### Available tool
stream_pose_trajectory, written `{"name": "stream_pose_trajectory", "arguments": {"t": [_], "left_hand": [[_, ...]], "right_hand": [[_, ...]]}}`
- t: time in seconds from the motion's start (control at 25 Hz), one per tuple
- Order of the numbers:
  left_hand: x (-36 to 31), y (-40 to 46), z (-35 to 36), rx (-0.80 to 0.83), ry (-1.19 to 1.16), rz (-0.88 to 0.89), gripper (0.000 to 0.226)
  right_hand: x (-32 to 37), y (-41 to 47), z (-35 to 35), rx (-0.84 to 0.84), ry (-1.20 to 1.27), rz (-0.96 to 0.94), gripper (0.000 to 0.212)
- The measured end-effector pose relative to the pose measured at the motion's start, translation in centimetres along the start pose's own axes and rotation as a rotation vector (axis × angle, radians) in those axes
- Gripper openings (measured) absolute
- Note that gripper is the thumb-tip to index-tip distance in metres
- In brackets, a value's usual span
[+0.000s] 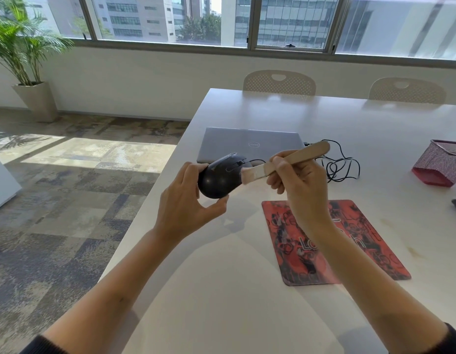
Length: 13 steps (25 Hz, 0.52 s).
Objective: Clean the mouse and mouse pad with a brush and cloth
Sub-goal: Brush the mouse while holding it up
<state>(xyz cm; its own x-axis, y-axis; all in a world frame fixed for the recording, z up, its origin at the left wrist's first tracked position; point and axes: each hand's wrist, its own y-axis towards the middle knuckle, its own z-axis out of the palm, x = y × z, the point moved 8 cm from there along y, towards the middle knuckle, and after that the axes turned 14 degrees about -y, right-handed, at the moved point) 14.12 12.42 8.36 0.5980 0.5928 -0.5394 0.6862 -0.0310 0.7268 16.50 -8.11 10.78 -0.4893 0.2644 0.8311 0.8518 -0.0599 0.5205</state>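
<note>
Left hand (186, 200) clamps the rounded black corded mouse (219, 176); right hand (296, 182) grips the flat wooden-handled brush (285, 159), bristles touching the mouse's right flank, handle slanting up-right away from it.

Your white rectangular table (375, 129) carries a closed grey laptop (249, 143) near its left edge, a red patterned mouse pad (362, 241), and a pink mesh basket (440, 163) at right.

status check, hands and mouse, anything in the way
Left hand holds mouse up off the table. Right hand holds brush, bristles on mouse. Mouse pad bare below. Nothing in the way.
</note>
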Motion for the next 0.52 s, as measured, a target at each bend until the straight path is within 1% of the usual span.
{"name": "stream_pose_trajectory", "arguments": {"t": [0.04,0.08,0.16,0.24,0.32,0.36,0.44,0.48,0.52], "left_hand": [[-0.1,0.0,-0.1,-0.006,-0.008,0.006,0.054],[-0.1,0.0,-0.1,-0.007,-0.017,0.014,0.053],[-0.2,0.0,-0.1,-0.001,-0.025,0.025,0.052],[0.0,0.0,0.0,0.003,-0.019,0.016,0.052],[0.2,0.0,-0.1,-0.004,-0.018,0.0,0.051],[0.2,0.0,-0.1,-0.004,-0.019,0.002,0.052],[0.2,0.0,0.1,0.007,-0.021,0.017,0.053],[0.3,0.0,0.2,0.016,-0.022,0.018,0.054],[0.4,0.0,0.3,0.023,-0.023,0.01,0.054]], "right_hand": [[0.3,0.0,0.1,0.015,0.026,-0.019,0.015],[0.6,-0.2,0.6,0.063,0.041,-0.037,0.014],[0.7,-0.5,1.5,0.13,0.011,-0.033,0.013],[0.1,-0.1,0.8,0.048,-0.059,0.021,0.014],[-0.2,0.2,0.0,-0.023,-0.032,0.04,0.016],[-0.1,0.3,0.1,-0.008,0.023,0.036,0.016],[0.0,0.1,1.4,0.106,0.108,0.04,0.017],[-0.2,-0.1,2.0,0.148,0.097,0.053,0.017],[-0.5,-0.1,2.1,0.15,0.062,0.08,0.017]]}}
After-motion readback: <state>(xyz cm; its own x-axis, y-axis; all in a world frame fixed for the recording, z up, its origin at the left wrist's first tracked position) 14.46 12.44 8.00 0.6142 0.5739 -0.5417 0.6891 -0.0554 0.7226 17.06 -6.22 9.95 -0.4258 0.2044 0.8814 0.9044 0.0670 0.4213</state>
